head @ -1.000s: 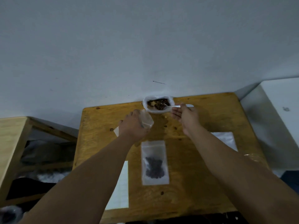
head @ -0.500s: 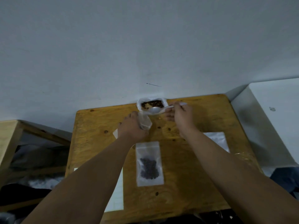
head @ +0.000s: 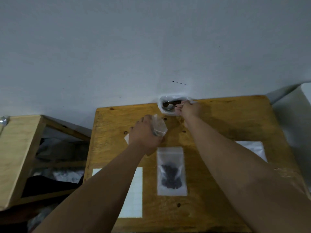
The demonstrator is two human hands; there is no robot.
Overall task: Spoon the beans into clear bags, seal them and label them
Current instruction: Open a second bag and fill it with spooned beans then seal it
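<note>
Two hands [head: 144,137] [head: 190,110], one spoon [head: 168,106], one filled bag [head: 171,170]

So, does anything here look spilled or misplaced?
A few small dark specks lie on the yellow wooden table; they may be spilled beans or wood knots, too small to tell. Nothing else stands out.

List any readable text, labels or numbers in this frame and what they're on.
No readable text anywhere.
Label sheet: blank, only a faint grid.
Filled bag: no label on it.
Empty bag in left hand: clear, no print.
Spoon in right hand: no marking visible.
Wall mark: a dark streak, not writing.
</note>
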